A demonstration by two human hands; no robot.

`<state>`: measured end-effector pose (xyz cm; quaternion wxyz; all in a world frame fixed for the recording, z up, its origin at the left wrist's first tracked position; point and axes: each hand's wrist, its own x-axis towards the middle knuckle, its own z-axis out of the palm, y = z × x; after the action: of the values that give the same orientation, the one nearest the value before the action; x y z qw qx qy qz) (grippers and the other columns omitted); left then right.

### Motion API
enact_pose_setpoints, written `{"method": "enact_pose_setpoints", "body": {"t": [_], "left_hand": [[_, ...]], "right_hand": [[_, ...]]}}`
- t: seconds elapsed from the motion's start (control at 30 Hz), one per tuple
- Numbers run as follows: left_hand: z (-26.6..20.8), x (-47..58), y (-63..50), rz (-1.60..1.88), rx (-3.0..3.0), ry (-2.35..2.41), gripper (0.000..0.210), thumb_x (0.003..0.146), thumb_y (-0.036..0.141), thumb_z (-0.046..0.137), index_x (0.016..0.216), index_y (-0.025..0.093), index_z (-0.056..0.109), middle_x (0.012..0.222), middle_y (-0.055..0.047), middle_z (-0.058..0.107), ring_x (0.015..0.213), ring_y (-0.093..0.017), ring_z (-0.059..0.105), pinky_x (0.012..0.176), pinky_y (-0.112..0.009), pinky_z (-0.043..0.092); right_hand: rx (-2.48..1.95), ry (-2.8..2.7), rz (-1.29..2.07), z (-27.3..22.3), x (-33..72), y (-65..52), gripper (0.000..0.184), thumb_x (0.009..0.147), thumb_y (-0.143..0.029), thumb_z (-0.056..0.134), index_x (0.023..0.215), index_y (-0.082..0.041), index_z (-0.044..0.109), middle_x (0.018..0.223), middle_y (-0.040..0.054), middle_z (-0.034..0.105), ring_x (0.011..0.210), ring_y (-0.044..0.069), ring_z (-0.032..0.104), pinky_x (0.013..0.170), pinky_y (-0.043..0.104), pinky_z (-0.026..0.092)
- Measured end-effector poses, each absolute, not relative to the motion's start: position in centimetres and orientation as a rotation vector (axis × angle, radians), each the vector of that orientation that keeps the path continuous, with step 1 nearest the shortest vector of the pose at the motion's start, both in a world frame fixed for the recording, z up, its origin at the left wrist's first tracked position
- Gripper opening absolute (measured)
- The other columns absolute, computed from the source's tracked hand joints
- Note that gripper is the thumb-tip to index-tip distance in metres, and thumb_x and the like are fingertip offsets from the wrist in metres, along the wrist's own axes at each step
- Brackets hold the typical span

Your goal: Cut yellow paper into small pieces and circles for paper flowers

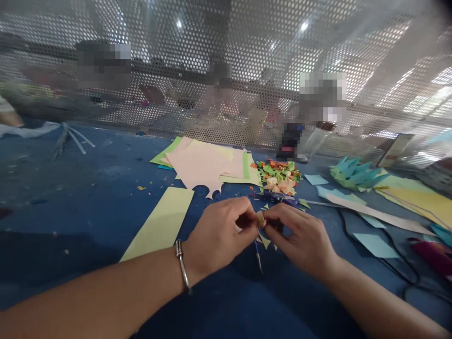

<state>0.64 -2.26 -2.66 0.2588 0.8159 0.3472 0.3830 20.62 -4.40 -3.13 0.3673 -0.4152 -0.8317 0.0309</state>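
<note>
My left hand [224,228], with a silver bracelet at the wrist, pinches a small yellowish piece [260,219] that looks like curled paper. From the other side my right hand [298,235] grips the same piece between thumb and fingertips. The two hands almost meet over the blue table. Below them lies a thin blue tool with a metal tip [259,259], partly covered by the left hand. Small pale paper scraps [264,241] lie beside it. Just beyond the fingers is a pile of cut green, orange and peach paper pieces [278,174].
A pale yellow-green paper strip [162,221] lies left, with stacked pink sheets [201,162] behind. To the right are light-blue paper squares [376,245], a teal fringed paper piece [355,174] and a black cord [348,230]. A perforated metal panel [243,108] borders the table's back.
</note>
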Motion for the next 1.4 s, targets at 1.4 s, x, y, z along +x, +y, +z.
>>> {"method": "enact_pose_setpoints", "body": {"t": [1.4], "left_hand": [[-3.2,1.2,-2.9,1.046,2.294,0.966,0.004,0.082,0.019,0.063,0.079,0.018,0.062,0.071,0.003,0.067,0.063,-0.011,0.061,0.06,-0.024,0.045]], "right_hand": [[-1.08,-2.188,-0.057,-4.0,21.0,-5.4,0.012,0.088,-0.016,0.055,0.084,-0.019,0.066,0.073,0.0003,0.068,0.066,0.013,0.064,0.063,0.023,0.047]]}}
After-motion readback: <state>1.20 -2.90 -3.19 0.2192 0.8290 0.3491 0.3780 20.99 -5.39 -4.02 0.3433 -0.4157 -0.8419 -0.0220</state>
